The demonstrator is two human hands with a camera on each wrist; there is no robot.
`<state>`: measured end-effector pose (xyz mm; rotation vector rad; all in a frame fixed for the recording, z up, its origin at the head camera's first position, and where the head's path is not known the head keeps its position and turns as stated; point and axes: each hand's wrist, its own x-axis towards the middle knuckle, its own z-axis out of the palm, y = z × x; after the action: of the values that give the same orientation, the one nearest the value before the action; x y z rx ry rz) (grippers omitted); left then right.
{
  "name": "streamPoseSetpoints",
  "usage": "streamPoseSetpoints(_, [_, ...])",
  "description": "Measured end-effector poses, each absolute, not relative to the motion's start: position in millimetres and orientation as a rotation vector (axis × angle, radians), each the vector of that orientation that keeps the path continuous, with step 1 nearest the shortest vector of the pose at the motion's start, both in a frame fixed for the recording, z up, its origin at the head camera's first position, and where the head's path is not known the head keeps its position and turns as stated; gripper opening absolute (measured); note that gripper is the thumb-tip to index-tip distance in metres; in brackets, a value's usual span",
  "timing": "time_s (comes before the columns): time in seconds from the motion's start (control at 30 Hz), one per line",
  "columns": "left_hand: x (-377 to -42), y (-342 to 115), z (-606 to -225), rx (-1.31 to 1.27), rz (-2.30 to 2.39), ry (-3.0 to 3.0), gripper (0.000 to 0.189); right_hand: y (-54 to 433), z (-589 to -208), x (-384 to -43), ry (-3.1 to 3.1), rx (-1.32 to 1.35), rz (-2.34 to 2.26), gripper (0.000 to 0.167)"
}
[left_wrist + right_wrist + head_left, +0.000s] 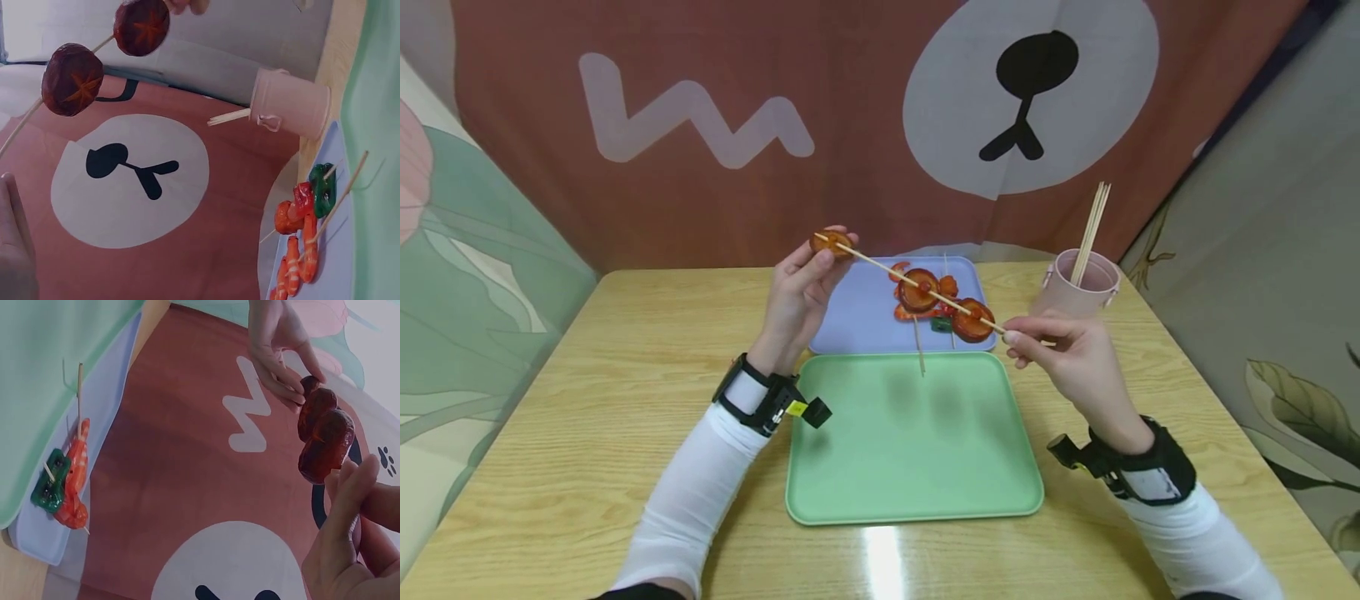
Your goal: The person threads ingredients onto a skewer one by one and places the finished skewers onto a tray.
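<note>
A thin wooden skewer slants through the air above the trays, with three brown shiitake mushroom caps on it. My left hand grips the mushroom cap at the upper left end, where the stick's tip shows just past it. At the lower right end, my right hand pinches the skewer between thumb and fingers. Near those fingers sits one mushroom cap, and another mushroom cap is midway. Star-shaped cuts mark the two caps visible in the left wrist view.
Behind the green tray lies a blue-purple tray, holding skewered shrimp and a green pepper piece. One of its sticks reaches over the green tray's rim. A pink bucket with several bare skewers stands at the back right.
</note>
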<state>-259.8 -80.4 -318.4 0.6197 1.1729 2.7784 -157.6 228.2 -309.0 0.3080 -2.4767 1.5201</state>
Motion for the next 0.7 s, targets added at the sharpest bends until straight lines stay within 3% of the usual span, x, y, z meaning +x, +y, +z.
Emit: streamPoseSetpoints(0.7, [-257.6,-80.0,-314.8,0.740,2.700,1.318,0.038,226.2,-313.5,-159.1,-2.480,0.301,1.612,0.021])
